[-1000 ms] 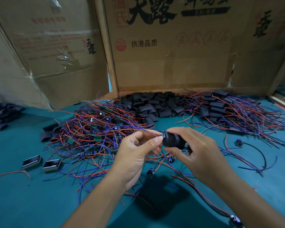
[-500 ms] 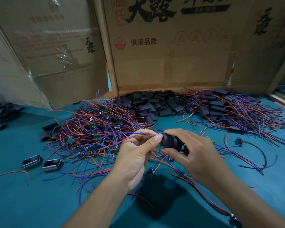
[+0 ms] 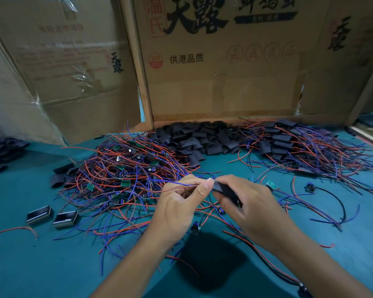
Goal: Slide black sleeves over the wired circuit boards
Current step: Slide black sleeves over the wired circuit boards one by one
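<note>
Against the cardboard boxes [image 3: 220, 67] standing at the back of the teal table [image 3: 41, 265], the black brush-style characters are large but cut off at the top; below them, beside a red round seal, the smaller print reads 供港品质. Compared with a second ago, the two hands have drawn slightly apart and the sleeve now looks flatter and longer, no longer end-on toward the viewer. The heap of wired circuit boards [image 3: 125, 173] lies left of centre, the pile of loose black sleeves [image 3: 198, 140] behind it, and a second tangle with sleeves already on [image 3: 289, 145] to the right. The right hand [image 3: 252, 209] grips the black sleeve [image 3: 225, 191] between thumb and curled fingers, just above the table at centre. Its long axis runs from upper left down to lower right, the open mouth toward the left hand. The left hand [image 3: 179, 209] pinches the red and blue wires [image 3: 181, 184] between thumb and forefinger, right at that mouth.
</note>
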Action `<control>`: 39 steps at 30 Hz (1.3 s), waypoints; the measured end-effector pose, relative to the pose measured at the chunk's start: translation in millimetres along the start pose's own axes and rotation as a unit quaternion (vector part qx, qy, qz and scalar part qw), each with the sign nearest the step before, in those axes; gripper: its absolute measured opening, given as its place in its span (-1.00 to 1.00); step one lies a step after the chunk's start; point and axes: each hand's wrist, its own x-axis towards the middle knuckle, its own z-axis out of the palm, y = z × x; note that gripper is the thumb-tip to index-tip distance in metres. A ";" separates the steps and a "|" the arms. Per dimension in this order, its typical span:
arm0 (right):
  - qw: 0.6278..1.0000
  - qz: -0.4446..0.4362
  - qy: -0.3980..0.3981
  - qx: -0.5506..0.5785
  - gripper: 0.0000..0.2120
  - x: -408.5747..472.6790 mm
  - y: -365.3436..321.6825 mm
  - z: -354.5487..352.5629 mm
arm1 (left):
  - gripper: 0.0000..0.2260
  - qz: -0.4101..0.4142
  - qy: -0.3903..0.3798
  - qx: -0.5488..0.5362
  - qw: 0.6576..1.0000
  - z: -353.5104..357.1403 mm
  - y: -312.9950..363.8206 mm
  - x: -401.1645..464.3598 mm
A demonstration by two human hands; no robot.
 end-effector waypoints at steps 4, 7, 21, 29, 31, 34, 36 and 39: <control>0.999 -0.002 -0.022 -0.040 -0.88 -0.2 5.5 -0.7 | -0.81 -0.020 0.017 -0.037 0.999 3.0 -0.9 -0.5; 0.997 0.009 0.000 -0.079 -0.92 9.5 19.1 -14.0 | -0.83 -0.031 0.072 -0.035 0.996 -5.9 -11.2 3.3; 0.877 0.113 -0.023 -0.466 -0.62 167.3 161.9 -73.1 | -0.74 0.048 0.130 0.557 0.819 -64.4 -67.6 27.3; 0.845 0.085 -0.265 -0.457 -0.76 187.4 131.5 66.0 | -0.75 0.009 0.191 0.543 0.818 -80.3 -73.1 28.3; 0.847 0.066 -0.226 -0.476 -0.78 190.8 121.5 68.2 | -0.77 0.013 0.217 0.529 0.820 -86.3 -69.9 28.5; 0.901 0.109 -0.156 -0.390 -0.89 188.0 93.9 53.6 | -0.88 0.081 0.212 0.519 0.824 -81.4 -67.3 28.0; 0.948 0.132 -0.080 -0.277 -0.84 169.7 70.2 36.8 | -0.68 0.106 0.146 0.492 0.852 -64.7 -62.9 25.0; 0.987 0.098 -0.022 -0.128 -0.59 111.8 28.2 17.4 | -0.32 0.112 0.075 0.428 0.894 -34.7 -56.9 19.8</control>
